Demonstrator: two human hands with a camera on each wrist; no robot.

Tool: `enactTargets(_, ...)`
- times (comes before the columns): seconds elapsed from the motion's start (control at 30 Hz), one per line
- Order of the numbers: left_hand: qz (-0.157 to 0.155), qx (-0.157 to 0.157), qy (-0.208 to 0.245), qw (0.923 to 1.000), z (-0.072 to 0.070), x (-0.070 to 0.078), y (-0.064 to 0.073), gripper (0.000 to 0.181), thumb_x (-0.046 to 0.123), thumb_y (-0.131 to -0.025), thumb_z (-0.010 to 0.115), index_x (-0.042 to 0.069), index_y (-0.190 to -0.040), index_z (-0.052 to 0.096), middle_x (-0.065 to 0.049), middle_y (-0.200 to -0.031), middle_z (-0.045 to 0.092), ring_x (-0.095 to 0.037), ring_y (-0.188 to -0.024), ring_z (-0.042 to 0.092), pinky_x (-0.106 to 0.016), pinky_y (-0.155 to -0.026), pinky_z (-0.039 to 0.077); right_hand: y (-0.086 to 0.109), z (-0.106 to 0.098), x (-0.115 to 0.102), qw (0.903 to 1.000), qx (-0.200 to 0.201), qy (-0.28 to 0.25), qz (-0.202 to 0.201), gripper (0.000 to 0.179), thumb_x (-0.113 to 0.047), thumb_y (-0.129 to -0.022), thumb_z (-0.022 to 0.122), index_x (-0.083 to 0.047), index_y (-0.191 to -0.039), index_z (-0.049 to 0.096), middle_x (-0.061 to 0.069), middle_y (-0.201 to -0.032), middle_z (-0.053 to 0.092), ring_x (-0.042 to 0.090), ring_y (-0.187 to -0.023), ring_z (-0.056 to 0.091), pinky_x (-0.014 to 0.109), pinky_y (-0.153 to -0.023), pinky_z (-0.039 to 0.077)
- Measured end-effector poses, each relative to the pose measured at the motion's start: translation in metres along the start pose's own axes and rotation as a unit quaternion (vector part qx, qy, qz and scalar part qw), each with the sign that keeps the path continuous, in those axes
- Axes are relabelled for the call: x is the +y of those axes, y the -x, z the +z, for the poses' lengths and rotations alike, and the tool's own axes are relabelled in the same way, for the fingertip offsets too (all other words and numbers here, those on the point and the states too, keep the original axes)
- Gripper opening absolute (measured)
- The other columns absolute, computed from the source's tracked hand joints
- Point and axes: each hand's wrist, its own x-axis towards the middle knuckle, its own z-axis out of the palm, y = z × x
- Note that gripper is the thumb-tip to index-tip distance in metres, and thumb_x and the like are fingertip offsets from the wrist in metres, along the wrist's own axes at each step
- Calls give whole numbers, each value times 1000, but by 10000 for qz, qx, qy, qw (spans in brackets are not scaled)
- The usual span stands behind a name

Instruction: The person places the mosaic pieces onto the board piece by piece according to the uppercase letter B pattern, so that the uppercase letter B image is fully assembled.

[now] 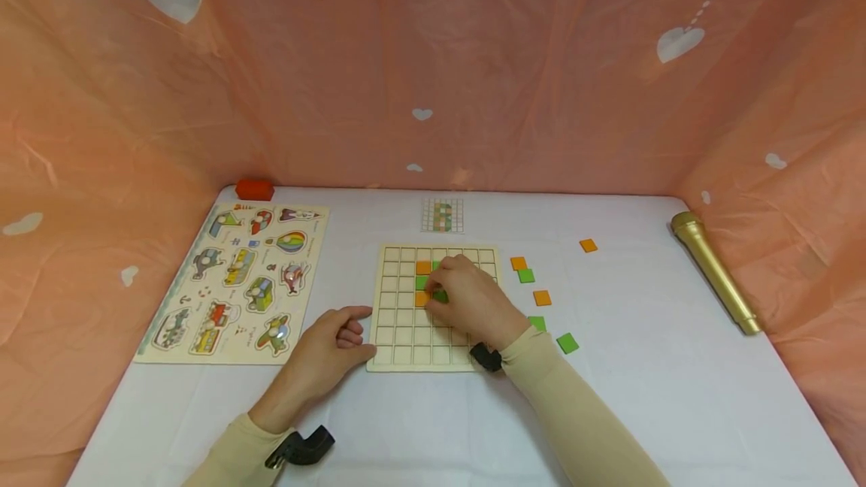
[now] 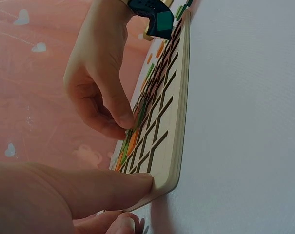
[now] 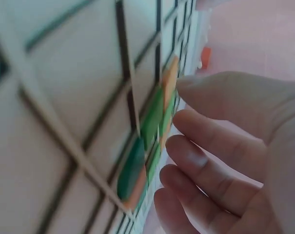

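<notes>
Nearest me, the person's left hand [image 1: 331,348] is resting at the grid board [image 1: 403,355], straight thumb lying on the near left corner and straight index finger touching the left edge; the other fingers are curling inward. Over the board's middle, the right hand [image 1: 470,297] is holding its fingers bent, thumb and index close together; I can't tell from my cameras whether they are pinching anything. Orange tiles [image 1: 423,267] and green tiles [image 1: 422,282] are sitting in the board's cells beside those fingertips. Right of the board, I'm seeing three loose orange tiles [image 1: 542,297] and three loose green tiles [image 1: 567,343] lying scattered. Left of it a picture puzzle [image 1: 314,246] is lying flat; well to its right a gold microphone [image 1: 716,274] is lying aslant. Just beyond the board a pattern card [image 1: 443,215] is lying, and past its far left a red block [image 1: 254,190] is sitting. Behind everything, a pink curtain [image 1: 433,43] is hanging.
</notes>
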Motion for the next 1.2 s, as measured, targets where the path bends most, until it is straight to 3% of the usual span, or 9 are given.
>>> enactTargets(0.37, -78, 34, -1, 10000, 2, 2, -2, 57, 7, -88, 86, 3, -141, 67, -10, -112, 62, -13, -94, 62, -18, -80, 55, 18, -28, 46, 9973, 358, -139, 620, 16, -21, -98, 75, -10, -108, 80, 1, -106, 71, 21, -106, 62, 40, -92, 59)
enactTargets(0.53, -99, 66, -69, 9999, 1, 3, -2, 57, 7, -87, 85, 4, -141, 67, -9, -111, 63, -13, -94, 61, -18, -80, 54, 32, -40, 76, 9920, 530, -119, 1143, 20, -22, -97, 73, -10, -111, 79, 3, -109, 71, 24, -108, 61, 44, -96, 57)
enactTargets(0.7, -80, 37, -43, 10000, 2, 2, 0, 58, 8, -86, 87, 2, -140, 67, -10, -111, 63, -13, -93, 61, -19, -79, 54, 46, -48, 98, 9852, 449, -330, 1620, 23, -24, -99, 72, -11, -116, 80, 4, -120, 72, 26, -119, 62, 47, -105, 54)
enactTargets(0.87, -103, 34, -43, 9999, 3, 3, 1, 58, 8, -86, 87, 2, -141, 67, -10, -112, 63, -12, -93, 61, -19, -79, 54, 52, -55, 110, 9827, 353, -451, 1759, 25, -20, -97, 74, -7, -117, 79, 12, -124, 73, 33, -124, 61, 55, -111, 51)
enactTargets(1.2, -40, 65, -75, 9999, 2, 5, 2, 58, 7, -86, 87, 2, -140, 67, -10, -111, 63, -12, -92, 61, -18, -78, 55, 54, -57, 118, 9767, 115, -599, 2056, 28, -21, -96, 74, -5, -119, 78, 14, -124, 71, 32, -117, 61, 53, -108, 53)
